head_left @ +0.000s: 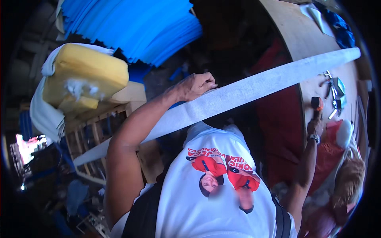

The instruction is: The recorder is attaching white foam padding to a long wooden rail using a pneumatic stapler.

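A long white strip [238,91] with a fabric-like surface slants across the view, from low on the left to high on the right. My left hand [197,85] is closed at its far edge, near the middle, fingers curled against it. Off to the right, my right hand [316,126], with a watch on the wrist, grips an orange and black hand tool [317,103] over a wooden board. The tool's exact kind cannot be made out. The strip's right end [351,53] lies over that same board.
Stacked blue sheets [131,23] stand at the far left. Yellow foam [87,73] rests on a wooden frame [95,131]. The wooden board [293,35] carries metal tools [336,93] on the right. Below them lie red cloth [327,154] and a white padded piece [344,133].
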Tool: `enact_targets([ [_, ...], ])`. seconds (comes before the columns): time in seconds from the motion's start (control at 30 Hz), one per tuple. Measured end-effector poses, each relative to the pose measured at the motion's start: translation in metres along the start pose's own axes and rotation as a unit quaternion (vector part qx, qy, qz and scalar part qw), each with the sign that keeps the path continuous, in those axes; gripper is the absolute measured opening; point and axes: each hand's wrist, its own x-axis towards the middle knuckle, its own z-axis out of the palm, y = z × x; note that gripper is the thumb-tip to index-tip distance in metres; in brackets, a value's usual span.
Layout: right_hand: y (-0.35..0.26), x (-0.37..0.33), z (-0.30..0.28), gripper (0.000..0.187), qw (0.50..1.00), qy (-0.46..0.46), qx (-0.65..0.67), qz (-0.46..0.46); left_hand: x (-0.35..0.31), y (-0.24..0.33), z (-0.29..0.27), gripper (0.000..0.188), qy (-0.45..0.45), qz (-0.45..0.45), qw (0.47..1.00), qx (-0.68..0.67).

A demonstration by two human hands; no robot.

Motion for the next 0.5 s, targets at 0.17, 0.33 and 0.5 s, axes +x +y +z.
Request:
enact_targets([
  [0.17,-0.012,0.013,0.044,0.075,0.999,0.014,-0.012,-0.027,-0.015,-0.023,0.006,0.03,0.073,0.014,0.997,-0.033],
  [0.33,-0.128,-0.051,0.005,0.058,0.903,0.246,0.257,-0.24,-0.028,-0.019,-0.005,0.032,0.061,-0.025,0.998,-0.002],
  [0.5,-0.229,-0.167,-0.072,0.054,0.829,0.232,0.368,-0.351,-0.032,-0.041,-0.02,0.049,-0.014,-0.136,0.979,-0.152],
])
